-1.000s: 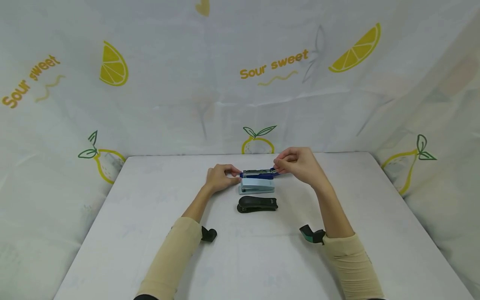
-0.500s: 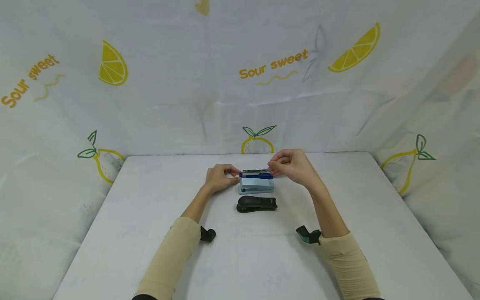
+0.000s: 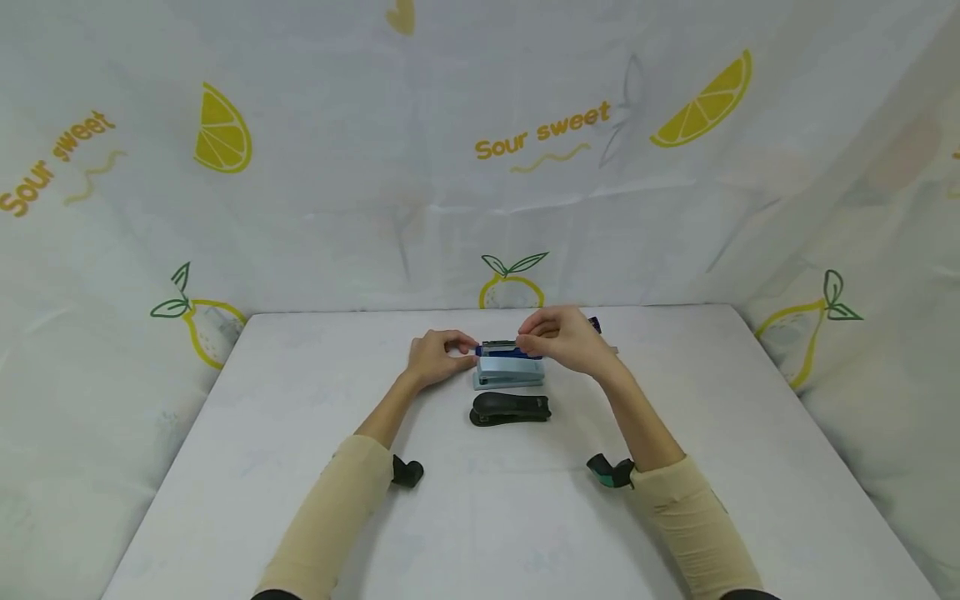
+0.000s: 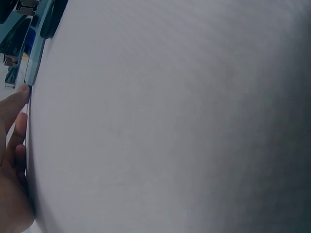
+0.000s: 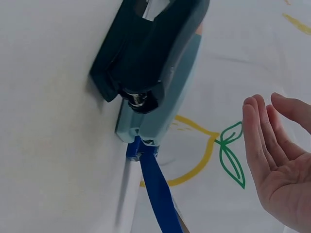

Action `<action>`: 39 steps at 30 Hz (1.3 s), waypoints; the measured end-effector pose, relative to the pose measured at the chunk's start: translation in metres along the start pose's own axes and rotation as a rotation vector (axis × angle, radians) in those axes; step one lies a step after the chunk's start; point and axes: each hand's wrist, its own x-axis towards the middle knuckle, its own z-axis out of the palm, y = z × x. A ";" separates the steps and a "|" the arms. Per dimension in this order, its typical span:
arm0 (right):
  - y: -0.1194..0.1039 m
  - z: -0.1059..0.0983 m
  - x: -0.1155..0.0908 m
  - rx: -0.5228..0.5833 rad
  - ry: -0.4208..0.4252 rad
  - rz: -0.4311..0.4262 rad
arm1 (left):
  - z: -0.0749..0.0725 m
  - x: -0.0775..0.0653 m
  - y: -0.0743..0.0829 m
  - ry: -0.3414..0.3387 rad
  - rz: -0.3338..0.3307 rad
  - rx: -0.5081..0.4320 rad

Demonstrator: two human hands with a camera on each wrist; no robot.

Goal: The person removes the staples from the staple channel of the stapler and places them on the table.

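Observation:
Three staplers lie one behind another on the white table. Farthest is a dark blue stapler, its metal channel facing up; in the right wrist view its blue top arm is swung back. My left hand pinches its left end between thumb and fingers. My right hand hovers over its right part, thumb and index fingertips close together; I cannot tell whether something small is between them. In front of it stand a light blue stapler and, nearest, a black stapler, both untouched.
A white cloth printed with lemons and "Sour sweet" hangs behind the white table. Dark camera mounts stick out from the cuffs of both beige sleeves.
My right hand has moved left and slightly down, from the dark blue stapler's right end to over its channel. The swung-back blue end now shows behind that hand. My left hand keeps its place.

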 end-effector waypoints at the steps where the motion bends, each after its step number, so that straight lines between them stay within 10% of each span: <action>1: 0.001 0.001 0.001 -0.016 -0.003 -0.009 | 0.000 0.000 0.000 0.002 0.004 0.003; 26: 0.011 0.028 0.020 -0.139 -0.178 -0.098 | -0.011 -0.027 0.003 -0.176 -0.006 -0.098; 39: 0.015 0.045 0.031 -0.211 -0.274 -0.135 | -0.007 -0.032 0.007 -0.105 0.049 -0.042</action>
